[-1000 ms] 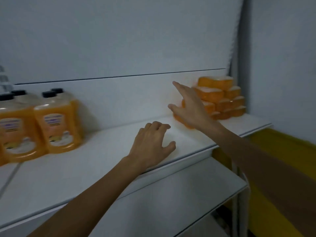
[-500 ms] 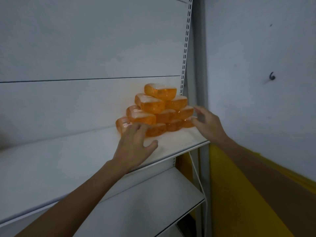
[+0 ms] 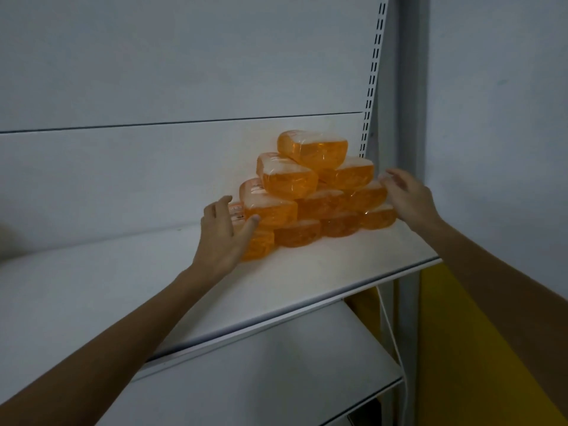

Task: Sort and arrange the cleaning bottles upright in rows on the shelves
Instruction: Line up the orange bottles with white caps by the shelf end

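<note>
A pyramid of several orange bottles [image 3: 310, 192] lying on their sides, bases towards me, fills the right end of the white shelf [image 3: 322, 272]. My left hand [image 3: 222, 235] rests against the pile's lower left, fingers spread over the bottom-left bottle [image 3: 258, 244] and thumb touching the bottle above it. My right hand [image 3: 405, 198] is at the pile's right side, its fingertips touching the right-hand bottles in the lower rows. Neither hand has a bottle lifted.
The slotted shelf upright [image 3: 373, 75] and a grey wall [image 3: 498, 118] stand right of the pile. A lower white shelf [image 3: 276, 379] juts out below. A yellow band [image 3: 467, 348] runs along the wall's base. A white cord [image 3: 396, 348] hangs by the post.
The view has swung right, away from the upright orange bottles at the left. Both hands have moved onto the stacked pile, left hand onto its left side, right hand onto its right side.
</note>
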`<state>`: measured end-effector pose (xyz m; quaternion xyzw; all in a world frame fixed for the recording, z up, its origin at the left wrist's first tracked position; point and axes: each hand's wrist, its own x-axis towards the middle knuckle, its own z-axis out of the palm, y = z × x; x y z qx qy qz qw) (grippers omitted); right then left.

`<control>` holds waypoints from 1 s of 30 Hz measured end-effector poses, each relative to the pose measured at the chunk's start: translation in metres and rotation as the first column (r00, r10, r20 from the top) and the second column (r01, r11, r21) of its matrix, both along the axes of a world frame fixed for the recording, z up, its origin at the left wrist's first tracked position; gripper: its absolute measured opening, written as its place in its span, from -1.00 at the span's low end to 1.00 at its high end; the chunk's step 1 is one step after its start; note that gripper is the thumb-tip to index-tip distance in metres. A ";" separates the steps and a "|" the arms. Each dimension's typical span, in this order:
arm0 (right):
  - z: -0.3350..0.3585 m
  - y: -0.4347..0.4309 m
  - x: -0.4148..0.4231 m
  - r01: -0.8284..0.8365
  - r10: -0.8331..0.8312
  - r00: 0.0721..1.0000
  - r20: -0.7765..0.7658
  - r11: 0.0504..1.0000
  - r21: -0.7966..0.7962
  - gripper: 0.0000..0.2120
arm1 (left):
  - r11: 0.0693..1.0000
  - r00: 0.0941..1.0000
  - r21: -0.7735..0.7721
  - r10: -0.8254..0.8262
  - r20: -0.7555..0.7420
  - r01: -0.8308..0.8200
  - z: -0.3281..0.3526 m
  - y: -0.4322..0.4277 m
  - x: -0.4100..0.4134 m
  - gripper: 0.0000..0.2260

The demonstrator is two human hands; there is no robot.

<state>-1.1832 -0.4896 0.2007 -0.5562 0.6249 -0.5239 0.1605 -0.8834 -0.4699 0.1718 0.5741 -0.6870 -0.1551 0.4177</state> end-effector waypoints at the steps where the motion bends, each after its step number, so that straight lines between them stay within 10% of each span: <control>1: -0.001 -0.008 -0.008 -0.018 0.018 1.000 0.017 1.000 0.022 -0.55 | 1.000 1.000 0.023 -0.006 -0.020 0.006 -0.001 -0.002 0.000 -0.23; 9: -0.011 -0.069 -0.049 -0.418 0.353 0.899 0.260 0.868 0.268 -0.63 | 0.998 0.998 0.017 0.052 0.034 -0.053 -0.009 -0.017 -0.014 -0.08; 14: -0.023 -0.083 -0.057 -0.550 0.448 0.820 0.357 0.791 0.270 -0.14 | 0.987 0.986 0.013 0.157 0.063 -0.158 -0.011 -0.021 -0.021 0.04; 19: -0.025 -0.081 -0.047 -0.554 0.452 0.801 0.393 0.808 0.201 -0.65 | 0.983 0.979 0.052 0.171 0.114 -0.178 -0.015 -0.026 -0.018 -0.01; 30: -0.025 -0.078 0.035 -0.602 0.484 0.771 0.415 0.766 0.224 -0.56 | 0.980 0.977 -0.024 0.200 0.077 -0.198 -0.011 -0.001 0.064 -0.03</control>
